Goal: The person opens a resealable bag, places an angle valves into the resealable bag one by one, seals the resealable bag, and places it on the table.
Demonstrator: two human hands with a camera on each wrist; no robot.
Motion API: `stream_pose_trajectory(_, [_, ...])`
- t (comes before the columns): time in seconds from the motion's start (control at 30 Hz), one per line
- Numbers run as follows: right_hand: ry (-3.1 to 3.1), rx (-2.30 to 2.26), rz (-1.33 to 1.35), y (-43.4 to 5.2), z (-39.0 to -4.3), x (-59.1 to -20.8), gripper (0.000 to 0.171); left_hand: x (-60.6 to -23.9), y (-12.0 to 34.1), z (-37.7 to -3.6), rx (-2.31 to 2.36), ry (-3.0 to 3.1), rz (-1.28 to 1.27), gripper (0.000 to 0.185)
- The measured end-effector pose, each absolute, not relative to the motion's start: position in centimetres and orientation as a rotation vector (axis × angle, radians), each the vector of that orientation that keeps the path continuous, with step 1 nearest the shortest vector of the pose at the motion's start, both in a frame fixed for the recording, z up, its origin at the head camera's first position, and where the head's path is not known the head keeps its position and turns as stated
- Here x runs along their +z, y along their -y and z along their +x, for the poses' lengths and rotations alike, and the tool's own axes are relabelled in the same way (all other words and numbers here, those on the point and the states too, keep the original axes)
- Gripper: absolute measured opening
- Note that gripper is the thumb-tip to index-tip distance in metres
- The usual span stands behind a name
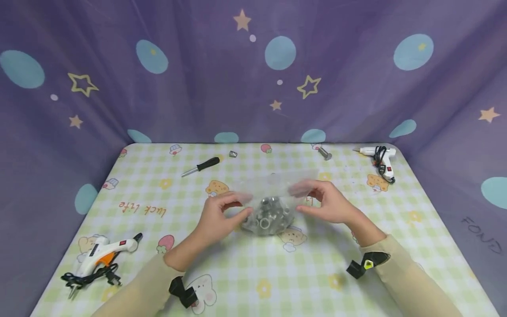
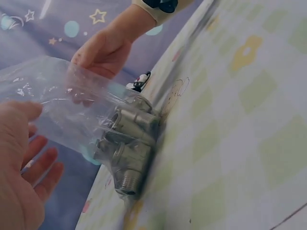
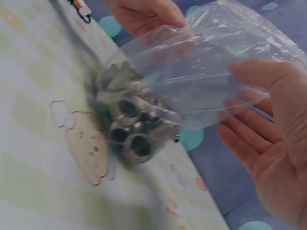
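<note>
A clear plastic bag (image 1: 273, 187) stands on the checked tablecloth (image 1: 253, 273) in the middle of the table. Several grey metal pipe fittings (image 1: 269, 215) lie heaped in its bottom. My left hand (image 1: 242, 207) pinches the bag's left side between thumb and fingers. My right hand (image 1: 298, 199) pinches the right side the same way. In the left wrist view the thumb of my left hand (image 2: 41, 136) lies on the bag (image 2: 62, 100), above the fittings (image 2: 129, 143). The right wrist view has my right hand (image 3: 230, 98) at the bag's edge (image 3: 216, 62), and the fittings (image 3: 134, 124) touch the cloth.
A black-handled screwdriver (image 1: 200, 166), a small metal nut (image 1: 233, 153) and a metal bolt (image 1: 325, 153) lie along the far edge. One white glue gun (image 1: 380, 158) is at the back right, another (image 1: 103, 255) at the front left. Purple starred fabric surrounds the table.
</note>
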State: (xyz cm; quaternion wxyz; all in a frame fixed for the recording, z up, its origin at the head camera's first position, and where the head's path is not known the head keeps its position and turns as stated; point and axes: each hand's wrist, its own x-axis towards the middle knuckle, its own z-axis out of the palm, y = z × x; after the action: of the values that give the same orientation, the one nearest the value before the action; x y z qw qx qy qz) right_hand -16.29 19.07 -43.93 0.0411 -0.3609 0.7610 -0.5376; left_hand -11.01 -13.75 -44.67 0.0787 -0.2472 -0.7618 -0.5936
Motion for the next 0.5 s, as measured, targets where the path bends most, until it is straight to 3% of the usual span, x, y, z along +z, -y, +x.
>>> stream_pose_trajectory(0.17, [-2.423,-1.666,-0.992,-18.6,-16.3,-44.9,0.014,-44.6,13.3,-11.3,-1.816,2.289,-0.618,0.01])
stream_pose_trajectory(0.33, [-2.404,-1.692,-0.967,-18.7,-15.9,-44.0,0.017,-44.2,12.9,-11.4,-1.903,2.246,-0.571,0.01])
stream_pose_trajectory(0.5, [-2.289,-1.686,-1.117,-18.9,-15.5,-42.7,0.02,-43.5,12.5,-11.1,-1.937,2.174,-0.578,0.007])
